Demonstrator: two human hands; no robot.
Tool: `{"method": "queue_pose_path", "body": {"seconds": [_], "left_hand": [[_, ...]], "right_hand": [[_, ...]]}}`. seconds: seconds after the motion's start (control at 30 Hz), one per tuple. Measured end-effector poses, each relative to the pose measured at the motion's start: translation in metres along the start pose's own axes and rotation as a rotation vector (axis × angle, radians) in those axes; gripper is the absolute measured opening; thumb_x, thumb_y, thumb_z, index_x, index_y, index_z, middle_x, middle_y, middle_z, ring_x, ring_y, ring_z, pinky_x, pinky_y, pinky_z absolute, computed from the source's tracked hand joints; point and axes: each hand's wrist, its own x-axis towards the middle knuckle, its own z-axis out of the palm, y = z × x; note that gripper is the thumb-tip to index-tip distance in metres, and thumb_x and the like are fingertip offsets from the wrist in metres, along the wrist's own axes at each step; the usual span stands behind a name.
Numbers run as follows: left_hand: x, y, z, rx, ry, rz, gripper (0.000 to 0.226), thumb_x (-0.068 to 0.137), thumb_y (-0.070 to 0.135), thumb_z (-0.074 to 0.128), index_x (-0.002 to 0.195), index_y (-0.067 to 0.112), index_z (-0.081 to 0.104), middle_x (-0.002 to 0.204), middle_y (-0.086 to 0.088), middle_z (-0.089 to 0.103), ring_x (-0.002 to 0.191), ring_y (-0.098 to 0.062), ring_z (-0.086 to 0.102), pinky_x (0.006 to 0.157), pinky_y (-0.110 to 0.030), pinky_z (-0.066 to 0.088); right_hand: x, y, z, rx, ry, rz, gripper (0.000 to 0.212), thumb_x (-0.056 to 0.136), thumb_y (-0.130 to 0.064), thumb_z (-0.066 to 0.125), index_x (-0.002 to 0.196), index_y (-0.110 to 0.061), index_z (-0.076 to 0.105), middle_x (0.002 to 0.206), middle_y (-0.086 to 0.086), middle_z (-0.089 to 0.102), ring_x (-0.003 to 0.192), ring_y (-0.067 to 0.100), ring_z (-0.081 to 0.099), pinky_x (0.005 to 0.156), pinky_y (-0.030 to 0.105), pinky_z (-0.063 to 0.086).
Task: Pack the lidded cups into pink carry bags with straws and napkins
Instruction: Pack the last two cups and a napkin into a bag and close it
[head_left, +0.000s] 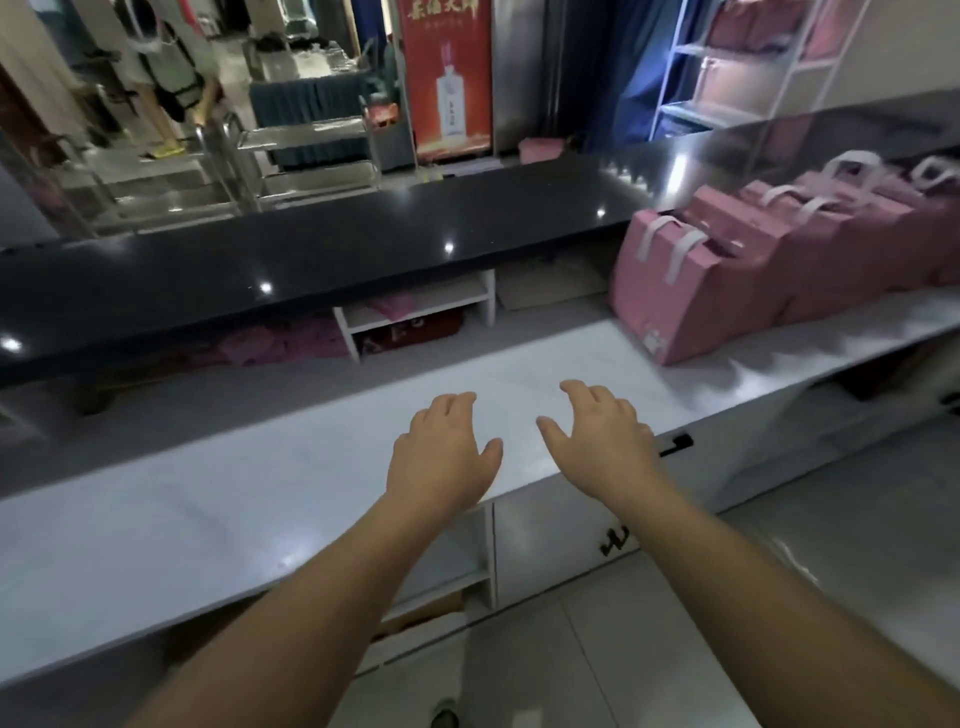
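My left hand (444, 449) and my right hand (597, 434) hover side by side over the front edge of the white worktop (260, 499), palms down, fingers relaxed, holding nothing. Several pink carry bags (675, 291) with white handles stand in a row on the worktop to the right, well beyond my right hand. No cups, straws or napkins show in view.
A raised black counter (311, 260) runs along the back of the worktop, with small white shelves (415, 317) beneath it. Below the worktop are cabinet doors (561, 540) and an open shelf. A red poster (447, 73) and a person stand in the background.
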Motion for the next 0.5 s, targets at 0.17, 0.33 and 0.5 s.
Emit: {"method": "queue_pose_path", "body": {"seconds": [0.17,0.33,0.5], "left_hand": [[0.082,0.054,0.032,-0.041,-0.054,0.097,0.070,0.099,0.054,0.052,0.160,0.025,0.032,0.165,0.004,0.037,0.146,-0.025,0.041,0.111,-0.046,0.041],[0.178,0.107,0.062,-0.101,-0.090,0.192,0.070,0.099,0.056,0.052,0.159,0.026,0.034,0.163,0.005,0.039,0.143,-0.024,0.043,0.109,-0.046,0.043],[0.266,0.166,0.080,-0.161,-0.121,0.270,0.069,0.095,0.058,0.055,0.155,0.026,0.040,0.158,0.002,0.046,0.138,-0.026,0.050,0.106,-0.046,0.049]], "right_hand": [[0.055,0.057,-0.011,0.010,0.041,0.127,0.060,0.100,-0.057,0.042,0.152,-0.027,0.036,0.149,0.000,0.048,0.130,0.029,0.046,0.098,0.049,0.043],[0.126,0.111,-0.031,-0.038,0.124,0.245,0.058,0.099,-0.057,0.044,0.147,-0.025,0.043,0.139,0.003,0.055,0.121,0.031,0.052,0.093,0.048,0.044],[0.191,0.162,-0.060,-0.022,0.232,0.342,0.047,0.097,-0.051,0.049,0.131,-0.018,0.055,0.123,0.007,0.062,0.109,0.033,0.057,0.085,0.045,0.047]]}}
